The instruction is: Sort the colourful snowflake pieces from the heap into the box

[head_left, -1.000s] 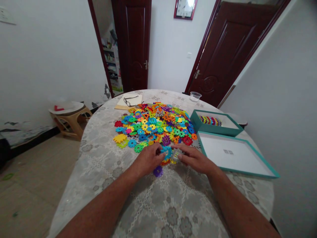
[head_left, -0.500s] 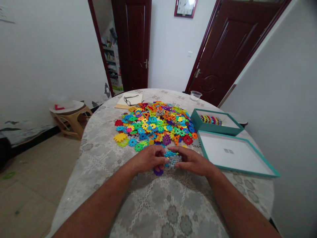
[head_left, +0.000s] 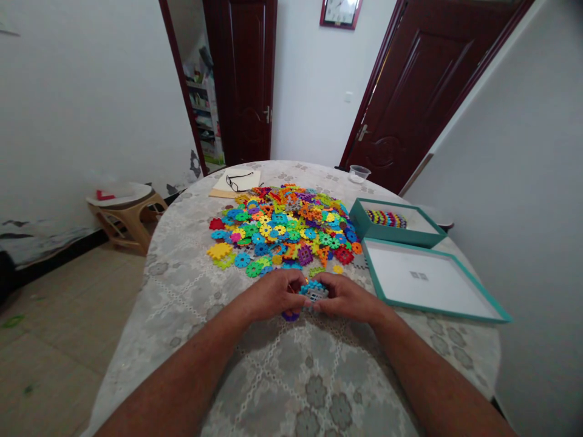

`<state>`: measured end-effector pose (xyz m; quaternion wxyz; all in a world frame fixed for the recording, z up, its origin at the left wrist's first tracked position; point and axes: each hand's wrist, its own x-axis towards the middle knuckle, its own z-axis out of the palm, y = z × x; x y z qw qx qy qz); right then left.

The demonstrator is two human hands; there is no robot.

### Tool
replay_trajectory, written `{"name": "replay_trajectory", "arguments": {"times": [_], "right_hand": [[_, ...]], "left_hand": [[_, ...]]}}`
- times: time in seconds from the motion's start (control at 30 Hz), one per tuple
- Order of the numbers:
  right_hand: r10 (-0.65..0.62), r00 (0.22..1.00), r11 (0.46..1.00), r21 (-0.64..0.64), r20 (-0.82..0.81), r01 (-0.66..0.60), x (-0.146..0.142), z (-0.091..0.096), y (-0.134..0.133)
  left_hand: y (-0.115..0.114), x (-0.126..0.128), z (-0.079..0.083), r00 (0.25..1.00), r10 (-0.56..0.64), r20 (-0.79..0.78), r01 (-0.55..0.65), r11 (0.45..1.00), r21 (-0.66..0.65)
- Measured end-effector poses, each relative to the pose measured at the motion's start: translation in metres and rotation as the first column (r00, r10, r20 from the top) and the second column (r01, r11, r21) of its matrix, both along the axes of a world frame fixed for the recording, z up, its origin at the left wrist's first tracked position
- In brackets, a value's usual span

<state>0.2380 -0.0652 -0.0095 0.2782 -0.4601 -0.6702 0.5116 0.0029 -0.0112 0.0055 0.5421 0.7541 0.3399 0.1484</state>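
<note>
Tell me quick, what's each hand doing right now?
Left hand: fingers closed on the blue and grey pieces.
Right hand: closed on the same pieces.

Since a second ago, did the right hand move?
Yes. The right hand slid left, away from the teal lid, meeting the left hand around the blue pieces.

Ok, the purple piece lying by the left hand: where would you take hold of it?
Probably its near rim, pinched from above and from the person's side. The purple piece lies flat on the table, its far part hidden under the left hand, which with the right hand grips blue and grey pieces.
</note>
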Motion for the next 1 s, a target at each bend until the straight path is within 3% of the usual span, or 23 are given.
{"name": "replay_trajectory", "arguments": {"times": [0.1,0.17,0.27,0.33,0.47,0.6,0.77,1.0], "right_hand": [[-0.01,1.0,1.0,0.016,-0.003,0.01,0.003,0.001,0.001],[-0.08,0.996,0.994,0.073,0.051,0.076,0.009,0.002,0.003],[-0.288,0.932,0.914,0.354,0.218,0.199,0.021,-0.002,0.01],[-0.351,0.886,0.847,0.505,0.302,0.163,0.026,-0.008,0.015],[-0.293,0.857,0.844,0.535,0.425,0.023,0.027,-0.018,0.018],[-0.254,0.847,0.865,0.501,0.467,-0.017,0.026,-0.016,0.013],[-0.312,0.839,0.88,0.468,0.446,0.079,0.03,-0.013,0.015],[-0.477,0.821,0.815,0.507,0.313,0.281,0.025,-0.007,0.019]], "left_hand": [[-0.001,0.0,0.002,0.999,0.05,-0.021,-0.044,0.971,0.233],[0.002,-0.002,0.004,0.993,0.116,-0.024,-0.104,0.947,0.303],[0.01,-0.006,0.009,0.96,0.277,-0.046,-0.238,0.889,0.39],[0.015,-0.009,0.013,0.925,0.375,-0.068,-0.312,0.848,0.428],[0.018,-0.011,0.019,0.873,0.479,-0.096,-0.385,0.796,0.467],[0.015,-0.009,0.017,0.886,0.455,-0.086,-0.36,0.794,0.489],[0.013,-0.007,0.011,0.915,0.397,-0.068,-0.319,0.816,0.482],[0.004,0.001,0.005,0.961,0.272,-0.055,-0.209,0.841,0.499]]}}
